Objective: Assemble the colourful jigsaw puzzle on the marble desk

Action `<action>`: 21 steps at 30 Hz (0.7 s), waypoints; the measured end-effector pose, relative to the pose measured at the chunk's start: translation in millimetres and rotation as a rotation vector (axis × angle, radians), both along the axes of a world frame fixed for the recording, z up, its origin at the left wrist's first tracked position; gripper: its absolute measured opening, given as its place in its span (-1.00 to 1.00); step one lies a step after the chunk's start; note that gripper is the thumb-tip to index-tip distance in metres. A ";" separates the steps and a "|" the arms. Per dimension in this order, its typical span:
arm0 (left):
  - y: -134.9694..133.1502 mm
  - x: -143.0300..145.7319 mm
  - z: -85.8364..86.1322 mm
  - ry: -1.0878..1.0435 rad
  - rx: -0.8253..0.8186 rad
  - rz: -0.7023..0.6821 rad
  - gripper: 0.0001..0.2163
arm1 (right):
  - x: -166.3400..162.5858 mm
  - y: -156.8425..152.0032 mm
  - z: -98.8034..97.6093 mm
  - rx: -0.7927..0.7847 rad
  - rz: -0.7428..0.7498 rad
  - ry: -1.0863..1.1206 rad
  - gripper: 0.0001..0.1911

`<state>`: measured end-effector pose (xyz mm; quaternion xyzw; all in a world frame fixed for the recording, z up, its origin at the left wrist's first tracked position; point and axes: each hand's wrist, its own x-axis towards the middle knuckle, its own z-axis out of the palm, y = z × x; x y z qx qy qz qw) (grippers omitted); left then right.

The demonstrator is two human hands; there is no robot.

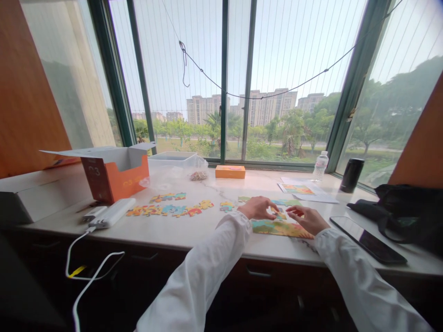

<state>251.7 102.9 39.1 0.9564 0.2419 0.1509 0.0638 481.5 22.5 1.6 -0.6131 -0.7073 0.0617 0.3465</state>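
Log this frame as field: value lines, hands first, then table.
left hand: fingertips at a small puzzle piece; grip unclear
right hand: fingers curled just right of it; hold unclear
joined strip: flat, nearer the table edge
other pieces: spread left of both hands
phone: flat, right of right hand
bottle: upright, left of black canister

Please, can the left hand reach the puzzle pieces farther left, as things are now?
Probably yes: the puzzle pieces lie uncovered on the tabletop, left of the left hand; only a small, flat puzzle cluster lies between and should hardly block it.
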 end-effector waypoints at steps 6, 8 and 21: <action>-2.2 -11.8 8.2 -0.004 0.059 0.000 -0.66 | -13.1 -6.6 3.7 -0.010 0.064 -0.015 -0.68; -5.8 -35.8 13.9 -0.013 0.072 0.012 -0.66 | -24.1 -9.0 5.2 0.010 0.107 -0.052 -0.70; -14.0 -227.8 15.5 -0.028 0.028 0.568 -0.65 | -150.7 27.0 20.7 0.003 0.468 -0.216 -0.75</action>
